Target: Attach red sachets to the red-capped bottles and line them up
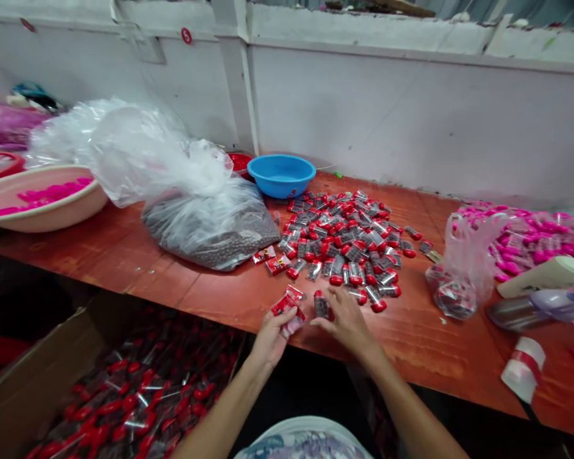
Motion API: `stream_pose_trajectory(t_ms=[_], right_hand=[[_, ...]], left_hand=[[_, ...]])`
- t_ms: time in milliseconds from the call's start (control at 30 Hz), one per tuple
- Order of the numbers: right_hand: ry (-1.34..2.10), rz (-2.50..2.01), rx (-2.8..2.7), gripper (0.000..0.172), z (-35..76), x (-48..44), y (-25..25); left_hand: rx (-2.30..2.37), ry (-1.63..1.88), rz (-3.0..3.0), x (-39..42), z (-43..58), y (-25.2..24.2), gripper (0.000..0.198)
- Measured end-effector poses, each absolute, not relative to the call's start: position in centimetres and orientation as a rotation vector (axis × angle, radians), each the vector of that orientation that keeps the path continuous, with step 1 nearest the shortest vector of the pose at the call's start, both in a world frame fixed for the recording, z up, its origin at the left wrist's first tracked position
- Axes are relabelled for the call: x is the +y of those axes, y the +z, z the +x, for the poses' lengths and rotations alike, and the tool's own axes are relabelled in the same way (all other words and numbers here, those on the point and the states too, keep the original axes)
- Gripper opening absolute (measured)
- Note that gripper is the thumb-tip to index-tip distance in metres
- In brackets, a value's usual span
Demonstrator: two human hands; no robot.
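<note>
My left hand (272, 338) is closed on a small stack of red printed packets (287, 309) near the table's front edge. To its right, my right hand (347, 322) has its thumb and fingers around a small clear container with a red end (321, 306) and dark contents. Just beyond both hands spreads a pile of similar red-and-clear containers (349, 236). Two more red printed packets (278, 263) lie at the pile's left side.
A tied clear bag of dark beads (215, 229) sits left of the pile, beside a blue basin (282, 175). Below the table edge, a cardboard box (43, 376) holds many red-ended containers. At right are a knotted plastic bag (459, 274), a bottle (530, 309) and pink items (536, 236).
</note>
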State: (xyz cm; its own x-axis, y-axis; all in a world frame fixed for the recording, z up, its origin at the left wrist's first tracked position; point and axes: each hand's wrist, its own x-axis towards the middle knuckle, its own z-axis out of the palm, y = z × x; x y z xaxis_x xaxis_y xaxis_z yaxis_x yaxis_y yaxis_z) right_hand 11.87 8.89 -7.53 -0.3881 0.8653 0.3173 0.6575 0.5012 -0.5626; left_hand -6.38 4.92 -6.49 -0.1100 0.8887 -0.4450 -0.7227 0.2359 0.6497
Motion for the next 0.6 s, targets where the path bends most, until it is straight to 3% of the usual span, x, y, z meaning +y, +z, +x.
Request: stream_pose_trajectory(t_ms=[133, 200, 600], right_hand=[[1.045, -1.145, -1.701, 0.024, 8.5, 5.4, -7.9], [1.133, -1.132, -1.55, 0.01, 7.6, 4.8, -8.2], [0.98, -1.123, -1.529, 0.016, 9.3, 4.7, -8.8]], left_hand=[[0.965, 1.391, 0.194, 4.2, -5.1, -7.5, 0.025], [0.966, 1.388, 0.191, 3.9, -4.7, -7.9, 0.025], [0.976, 1.449, 0.296, 2.9, -3.2, -7.6, 0.024]])
